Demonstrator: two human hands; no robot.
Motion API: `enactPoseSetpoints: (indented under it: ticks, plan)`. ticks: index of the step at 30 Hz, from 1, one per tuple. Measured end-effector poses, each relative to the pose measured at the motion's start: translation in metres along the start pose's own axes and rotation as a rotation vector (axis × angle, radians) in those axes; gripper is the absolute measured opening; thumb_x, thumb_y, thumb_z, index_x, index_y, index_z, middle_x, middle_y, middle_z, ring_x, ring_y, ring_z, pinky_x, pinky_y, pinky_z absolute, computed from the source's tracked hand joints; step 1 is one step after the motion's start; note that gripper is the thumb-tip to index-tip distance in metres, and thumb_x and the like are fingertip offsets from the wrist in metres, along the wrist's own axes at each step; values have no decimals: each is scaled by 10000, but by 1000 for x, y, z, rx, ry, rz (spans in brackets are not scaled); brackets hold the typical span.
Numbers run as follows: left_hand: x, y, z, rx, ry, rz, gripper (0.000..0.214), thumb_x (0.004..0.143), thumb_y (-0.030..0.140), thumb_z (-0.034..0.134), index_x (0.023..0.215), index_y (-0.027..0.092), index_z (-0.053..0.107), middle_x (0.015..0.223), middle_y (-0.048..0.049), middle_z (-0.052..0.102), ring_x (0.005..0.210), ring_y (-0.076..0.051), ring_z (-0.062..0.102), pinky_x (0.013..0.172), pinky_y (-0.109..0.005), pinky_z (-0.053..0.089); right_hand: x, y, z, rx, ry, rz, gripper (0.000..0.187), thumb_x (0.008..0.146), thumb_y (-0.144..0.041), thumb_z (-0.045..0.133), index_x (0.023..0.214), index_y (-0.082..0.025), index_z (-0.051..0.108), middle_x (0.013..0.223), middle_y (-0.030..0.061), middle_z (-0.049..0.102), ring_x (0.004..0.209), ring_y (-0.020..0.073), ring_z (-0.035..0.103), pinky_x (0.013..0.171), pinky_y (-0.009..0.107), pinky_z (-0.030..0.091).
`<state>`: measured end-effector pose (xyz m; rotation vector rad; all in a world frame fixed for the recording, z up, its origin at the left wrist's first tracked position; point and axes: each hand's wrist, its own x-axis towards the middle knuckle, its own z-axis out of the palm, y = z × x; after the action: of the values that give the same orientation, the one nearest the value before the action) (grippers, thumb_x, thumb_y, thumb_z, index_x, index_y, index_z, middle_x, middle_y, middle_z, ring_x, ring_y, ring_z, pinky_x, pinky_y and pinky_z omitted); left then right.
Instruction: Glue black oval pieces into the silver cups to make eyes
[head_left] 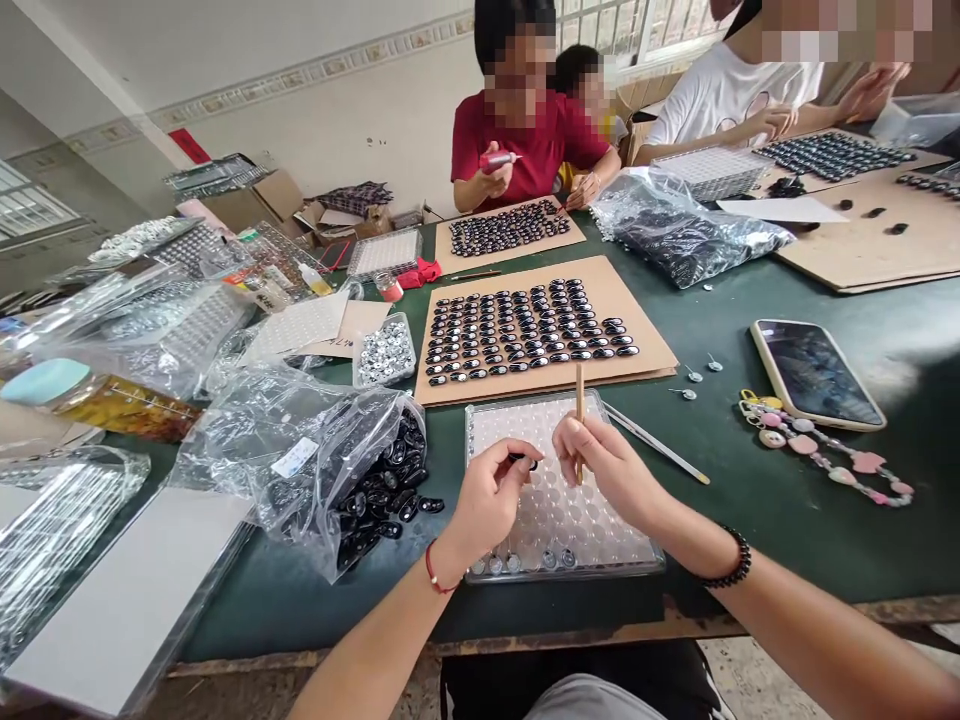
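Note:
My left hand (491, 495) pinches a small black oval bead (523, 460) between thumb and fingers, over a clear plastic bubble tray (645, 555) in front of me. My right hand (609, 462) is closed around a thin wooden stick (579, 385) held upright, tip pointing down at the tray. The two hands are close together above the tray's middle. Beyond the tray lies a cardboard sheet (651, 350) covered with rows of black oval beads (525, 330). An open plastic bag of black beads (382, 490) lies just left of my left hand.
Metal tweezers (656, 445) lie right of the tray. A phone (816, 373) with a bead strap (825, 455) is at the right. A small clear box of round pieces (384, 352) and plastic bags crowd the left. Three people sit across the green table (750, 500) at more cardboard sheets.

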<state>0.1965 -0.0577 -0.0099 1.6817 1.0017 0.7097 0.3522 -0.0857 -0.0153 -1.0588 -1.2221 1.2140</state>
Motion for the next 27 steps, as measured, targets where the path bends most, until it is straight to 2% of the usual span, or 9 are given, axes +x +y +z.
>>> enactPoseSetpoints:
  ticks: [2, 5, 6, 8, 11, 14, 20, 27]
  plan:
    - [1, 1, 0, -11, -32, -12, 222, 820, 333, 462, 877, 157, 585, 694, -24, 574, 599, -110, 510, 560, -218, 423, 2, 2, 0, -45, 10, 7, 289, 889, -407, 416, 738, -162, 446, 598, -19, 457, 536, 118, 449, 513, 223, 368]
    - [3, 2, 0, -66, -40, -13, 240, 811, 349, 482, 933, 162, 571, 763, -34, 603, 619, -113, 539, 576, -225, 446, 3, 2, 1, -42, -45, 22, 210, 815, -353, 548, 841, -151, 500, 816, 27, 532, 749, 148, 502, 638, 246, 403]
    - [3, 2, 0, -75, -29, -9, 243, 808, 350, 488, 944, 164, 564, 782, -37, 611, 621, -114, 551, 576, -226, 454, 4, 2, 1, -13, -66, 53, 213, 795, -339, 575, 860, -146, 514, 836, 32, 541, 758, 147, 505, 636, 240, 401]
    - [3, 2, -2, -49, -19, 12, 232, 803, 341, 502, 948, 173, 568, 804, -38, 626, 620, -117, 571, 581, -228, 467, 5, 0, -1, 60, -109, 157, 243, 763, -339, 614, 869, -133, 539, 752, 17, 542, 624, 111, 484, 524, 199, 362]
    - [2, 1, -6, 50, -27, 74, 210, 796, 313, 519, 944, 193, 607, 836, -42, 648, 617, -123, 593, 594, -232, 481, 7, -1, -6, 214, -178, 315, 314, 718, -380, 665, 851, -122, 545, 575, -44, 453, 404, 41, 281, 381, 169, 172]
    - [1, -1, -10, 147, -14, 169, 209, 784, 281, 540, 965, 220, 627, 895, -46, 650, 642, -129, 597, 609, -239, 488, 8, 2, -9, 345, -219, 355, 360, 669, -403, 711, 818, -125, 537, 502, -85, 358, 374, 27, 174, 371, 180, 101]
    - [3, -3, -10, 264, 164, 439, 185, 737, 209, 600, 916, 233, 640, 744, -13, 579, 638, -118, 540, 586, -235, 473, 8, 7, -3, 354, -155, 336, 402, 621, -433, 741, 793, -124, 548, 469, -92, 336, 368, 32, 199, 364, 176, 107]
    - [3, -8, -11, 527, 309, 741, 250, 726, 111, 597, 918, 264, 641, 800, -9, 535, 681, -106, 541, 602, -225, 476, 9, 3, 3, 363, -94, 315, 380, 626, -439, 727, 763, -124, 563, 440, -91, 350, 350, 30, 208, 339, 171, 114]
